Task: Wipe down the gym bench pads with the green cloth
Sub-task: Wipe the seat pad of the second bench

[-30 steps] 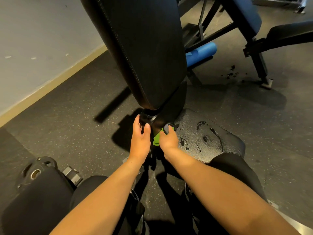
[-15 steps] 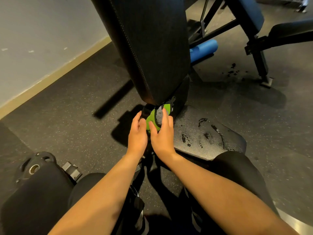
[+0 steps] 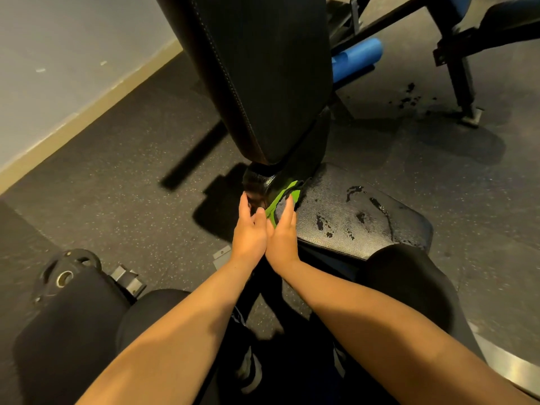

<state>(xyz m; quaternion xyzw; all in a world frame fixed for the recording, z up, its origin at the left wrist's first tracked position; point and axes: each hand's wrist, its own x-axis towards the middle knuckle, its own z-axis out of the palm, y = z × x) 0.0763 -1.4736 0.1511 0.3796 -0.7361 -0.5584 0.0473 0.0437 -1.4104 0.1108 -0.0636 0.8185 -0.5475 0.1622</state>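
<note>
Off to your left runs a pale grey wall [image 3: 58,68], with a beige skirting strip [image 3: 96,112] where it meets the floor. Under you is dark speckled rubber flooring [image 3: 131,171], crossed by hard shadows under warm light. Far ahead, a blue foam roller [image 3: 356,59] lies on the floor. Up to your right stands a second bench frame [image 3: 461,77], black with a blue pad, and wet splashes [image 3: 409,96] darken the floor just beside its foot. Down at your left lies a black weight plate [image 3: 67,270].
</note>
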